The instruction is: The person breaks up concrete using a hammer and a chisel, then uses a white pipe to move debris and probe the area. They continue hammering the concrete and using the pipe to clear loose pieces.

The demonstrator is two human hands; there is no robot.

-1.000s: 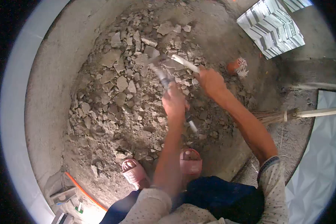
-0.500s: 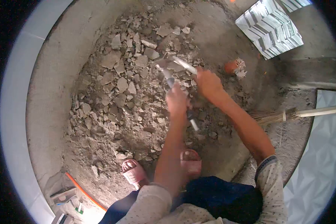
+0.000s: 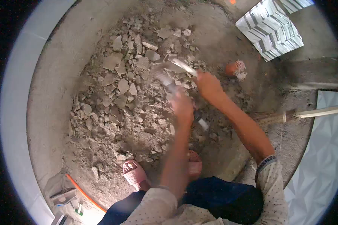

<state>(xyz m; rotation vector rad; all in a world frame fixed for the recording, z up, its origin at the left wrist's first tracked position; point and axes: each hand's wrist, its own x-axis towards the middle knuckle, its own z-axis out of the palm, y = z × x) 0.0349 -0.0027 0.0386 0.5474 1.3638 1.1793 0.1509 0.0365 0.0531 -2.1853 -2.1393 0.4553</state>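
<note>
My left hand (image 3: 182, 107) is wrapped round the handle of a hammer (image 3: 167, 82) whose dark grip shows on both sides of the fist. Its head, blurred by motion, lies over the broken rubble (image 3: 124, 86). To the right, my right hand (image 3: 209, 87) grips a pale, slim-handled tool (image 3: 184, 66) that points up and left. A thin dark metal end shows at its tip, close to the hammer head; I cannot make out its exact kind or whether the two touch. Both hands are above the dusty, rubble-strewn ground.
My feet, in pink slippers (image 3: 134, 174), stand at the rubble's near edge. A broom (image 3: 285, 117) lies to the right beside a white faceted panel (image 3: 319, 150). An orange object with frayed pale strands (image 3: 236, 70) and patterned tiles (image 3: 269, 32) are upper right. An orange cord (image 3: 82, 191) runs lower left.
My left hand and the hammer have shifted slightly right and down, with the hammer blurred. My right hand and its tool have barely moved.
</note>
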